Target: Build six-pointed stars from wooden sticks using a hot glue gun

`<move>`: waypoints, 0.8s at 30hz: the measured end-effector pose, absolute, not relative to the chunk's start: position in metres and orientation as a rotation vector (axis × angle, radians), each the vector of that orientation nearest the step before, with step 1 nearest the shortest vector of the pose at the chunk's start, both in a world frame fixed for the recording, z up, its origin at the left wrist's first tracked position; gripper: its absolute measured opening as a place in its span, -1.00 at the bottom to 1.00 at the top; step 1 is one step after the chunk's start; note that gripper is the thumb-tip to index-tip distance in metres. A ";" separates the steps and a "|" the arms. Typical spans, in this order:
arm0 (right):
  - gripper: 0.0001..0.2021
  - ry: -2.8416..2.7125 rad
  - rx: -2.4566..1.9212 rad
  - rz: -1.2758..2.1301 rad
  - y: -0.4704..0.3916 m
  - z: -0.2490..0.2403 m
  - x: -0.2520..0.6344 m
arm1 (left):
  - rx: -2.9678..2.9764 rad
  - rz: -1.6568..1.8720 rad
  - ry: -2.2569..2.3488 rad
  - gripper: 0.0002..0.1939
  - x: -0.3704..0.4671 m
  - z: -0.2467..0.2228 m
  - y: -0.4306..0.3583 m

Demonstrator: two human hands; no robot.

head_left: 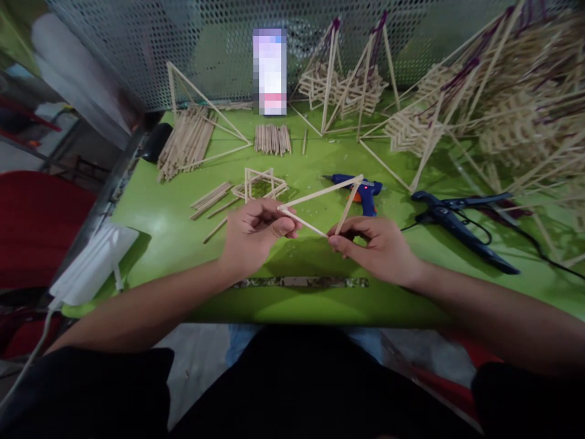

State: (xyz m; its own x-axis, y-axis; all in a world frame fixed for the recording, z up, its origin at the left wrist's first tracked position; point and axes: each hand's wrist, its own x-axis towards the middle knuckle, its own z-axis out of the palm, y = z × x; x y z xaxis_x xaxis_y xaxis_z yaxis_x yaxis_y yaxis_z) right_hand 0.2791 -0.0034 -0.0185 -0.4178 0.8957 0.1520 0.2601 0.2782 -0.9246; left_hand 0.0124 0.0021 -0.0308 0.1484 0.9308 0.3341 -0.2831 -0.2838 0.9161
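Both hands hold a triangle of thin wooden sticks [322,194] above the green table. My left hand [256,235] pinches its left corner between thumb and fingers. At the lower right corner, the fingertips of my right hand [372,247] are closed on the sticks. Behind the triangle lies a blue glue gun [368,190] with a small red light. A star-shaped stick frame [260,183] rests just beyond my left hand, with several loose sticks [212,198] to its left.
Stick bundles [187,140] and a short-stick pile [273,140] lie at the back, near a propped phone [269,72]. Woven stick structures [525,116] crowd the right. A black clamp-like tool [466,228] lies at right, a white power strip [94,262] at left.
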 end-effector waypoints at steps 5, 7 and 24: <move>-0.77 -1.862 -1.048 1.125 -0.003 -0.022 0.278 | 1.448 1.458 0.725 -0.89 0.016 -0.028 -0.001; -0.75 -1.867 -1.045 1.136 -0.003 -0.023 0.278 | 1.503 1.497 0.747 -0.92 0.016 -0.029 -0.002; -0.71 -1.853 -1.177 1.030 0.043 -0.016 0.322 | 1.718 1.630 0.726 -0.94 0.008 -0.034 0.008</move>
State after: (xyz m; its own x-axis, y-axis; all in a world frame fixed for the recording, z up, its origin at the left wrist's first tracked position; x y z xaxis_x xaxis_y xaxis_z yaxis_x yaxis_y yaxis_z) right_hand 0.3224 0.0427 -0.0157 -0.3404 0.9297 0.1403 0.3715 0.2701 -0.8883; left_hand 0.0081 0.0084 -0.0340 0.0724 0.7692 0.6349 -0.0424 -0.6336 0.7725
